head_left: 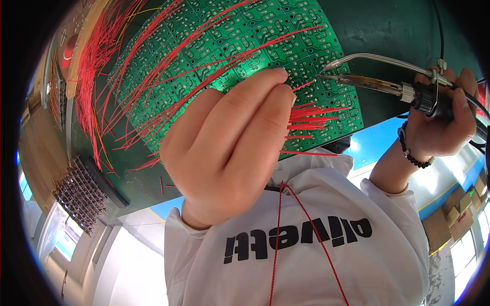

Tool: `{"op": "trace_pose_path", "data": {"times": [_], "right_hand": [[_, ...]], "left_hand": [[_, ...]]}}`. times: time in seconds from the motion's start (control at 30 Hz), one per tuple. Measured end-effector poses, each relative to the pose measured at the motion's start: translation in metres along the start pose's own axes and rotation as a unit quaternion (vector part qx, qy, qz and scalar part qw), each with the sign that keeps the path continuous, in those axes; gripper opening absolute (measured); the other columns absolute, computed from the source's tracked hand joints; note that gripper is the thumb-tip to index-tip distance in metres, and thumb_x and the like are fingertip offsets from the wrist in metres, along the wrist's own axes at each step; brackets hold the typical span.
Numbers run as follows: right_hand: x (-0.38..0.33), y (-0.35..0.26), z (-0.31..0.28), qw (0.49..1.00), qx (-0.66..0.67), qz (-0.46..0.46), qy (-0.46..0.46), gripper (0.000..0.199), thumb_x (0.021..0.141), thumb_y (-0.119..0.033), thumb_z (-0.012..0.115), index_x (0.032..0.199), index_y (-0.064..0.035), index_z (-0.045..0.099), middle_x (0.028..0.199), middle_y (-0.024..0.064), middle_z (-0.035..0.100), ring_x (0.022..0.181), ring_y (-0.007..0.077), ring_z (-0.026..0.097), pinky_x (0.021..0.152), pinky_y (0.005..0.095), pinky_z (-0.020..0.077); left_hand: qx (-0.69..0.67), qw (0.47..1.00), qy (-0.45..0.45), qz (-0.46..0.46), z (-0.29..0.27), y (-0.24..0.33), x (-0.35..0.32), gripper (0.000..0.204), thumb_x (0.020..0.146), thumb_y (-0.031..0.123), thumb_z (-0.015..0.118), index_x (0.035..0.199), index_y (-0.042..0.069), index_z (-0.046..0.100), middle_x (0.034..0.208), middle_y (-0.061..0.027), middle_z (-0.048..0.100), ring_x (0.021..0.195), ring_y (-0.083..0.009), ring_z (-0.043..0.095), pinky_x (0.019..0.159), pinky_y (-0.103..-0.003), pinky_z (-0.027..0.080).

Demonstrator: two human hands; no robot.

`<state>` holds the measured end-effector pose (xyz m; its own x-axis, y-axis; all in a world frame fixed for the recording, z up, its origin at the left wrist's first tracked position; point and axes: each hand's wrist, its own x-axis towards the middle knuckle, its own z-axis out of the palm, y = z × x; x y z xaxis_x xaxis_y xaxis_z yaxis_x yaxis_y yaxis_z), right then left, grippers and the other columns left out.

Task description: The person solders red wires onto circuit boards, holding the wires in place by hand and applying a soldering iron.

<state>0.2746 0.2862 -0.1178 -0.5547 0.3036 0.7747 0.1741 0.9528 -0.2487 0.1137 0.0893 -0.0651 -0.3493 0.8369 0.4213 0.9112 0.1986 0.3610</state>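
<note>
A large green circuit board (286, 18) made of many repeated small units lies in front of me, with rows of red wires (168, 46) across it. My left hand (229, 143) is over the board, thumb and fingers pinched together. From its fingertips a short red wire (304, 85) sticks out towards the iron's tip. My right hand (446, 122) grips a soldering iron (426, 99) by its black handle. Clamped to the iron, a thin curved metal feed tube (388, 60) ends close to the tip. Both point at the board, just right of my left fingertips; exact contact is unclear.
A thick bundle of loose red wires (92, 97) hangs at the left of the dark green work surface (377, 30). Further left stands a stack of small populated boards (81, 196). A black cable (440, 30) runs at the far right, and cardboard boxes (454, 217) stand beyond.
</note>
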Motion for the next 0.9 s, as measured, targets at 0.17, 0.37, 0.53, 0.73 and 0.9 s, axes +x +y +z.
{"op": "trace_pose_path", "data": {"times": [0.17,0.37,0.53,0.73,0.9], "right_hand": [[0.0,0.0,0.0,1.0,-0.005,-0.005,0.004,0.022,0.082,0.003,0.039,0.103,0.0027,0.04,0.114,0.0353,0.039,0.08,0.0375,0.059,0.063,0.0428,0.0566],[0.001,-0.002,0.0,1.0,-0.009,-0.006,0.006,0.021,0.082,0.002,0.039,0.103,0.0027,0.04,0.113,0.0344,0.04,0.079,0.037,0.059,0.063,0.0427,0.0562],[0.002,-0.002,0.001,1.0,-0.009,-0.006,0.008,0.021,0.082,0.002,0.038,0.102,0.0027,0.04,0.112,0.0337,0.041,0.078,0.0367,0.059,0.063,0.0426,0.0558],[0.003,-0.003,0.004,1.0,-0.011,-0.005,0.009,0.02,0.081,0.001,0.038,0.102,0.0026,0.04,0.111,0.0328,0.042,0.078,0.0362,0.059,0.064,0.0425,0.0553],[0.005,-0.006,0.006,1.0,-0.011,-0.005,0.012,0.02,0.081,0.001,0.038,0.101,0.0026,0.04,0.11,0.032,0.043,0.077,0.0358,0.059,0.064,0.0424,0.055]], "left_hand": [[-0.003,1.0,-0.005,-0.001,0.0,0.0,0.0,0.016,0.061,0.004,0.07,0.075,0.001,0.063,0.076,-0.0083,0.065,0.066,-0.0181,0.061,0.057,-0.024,0.048],[-0.001,1.0,0.006,0.003,0.002,0.0,0.001,0.015,0.061,0.004,0.07,0.075,0.001,0.063,0.076,-0.0083,0.065,0.066,-0.0183,0.061,0.057,-0.024,0.048],[-0.003,1.0,0.001,-0.003,0.001,0.001,0.001,0.016,0.061,0.003,0.069,0.075,0.001,0.063,0.076,-0.0086,0.064,0.066,-0.0184,0.061,0.058,-0.024,0.048],[-0.005,1.0,0.003,-0.004,0.002,0.0,0.0,0.016,0.061,0.003,0.069,0.075,0.001,0.063,0.077,-0.0086,0.065,0.066,-0.0184,0.061,0.058,-0.024,0.048],[-0.004,1.0,0.003,-0.002,0.001,0.001,0.0,0.016,0.061,0.003,0.069,0.075,0.001,0.063,0.077,-0.0084,0.065,0.067,-0.0181,0.061,0.059,-0.024,0.048]]}}
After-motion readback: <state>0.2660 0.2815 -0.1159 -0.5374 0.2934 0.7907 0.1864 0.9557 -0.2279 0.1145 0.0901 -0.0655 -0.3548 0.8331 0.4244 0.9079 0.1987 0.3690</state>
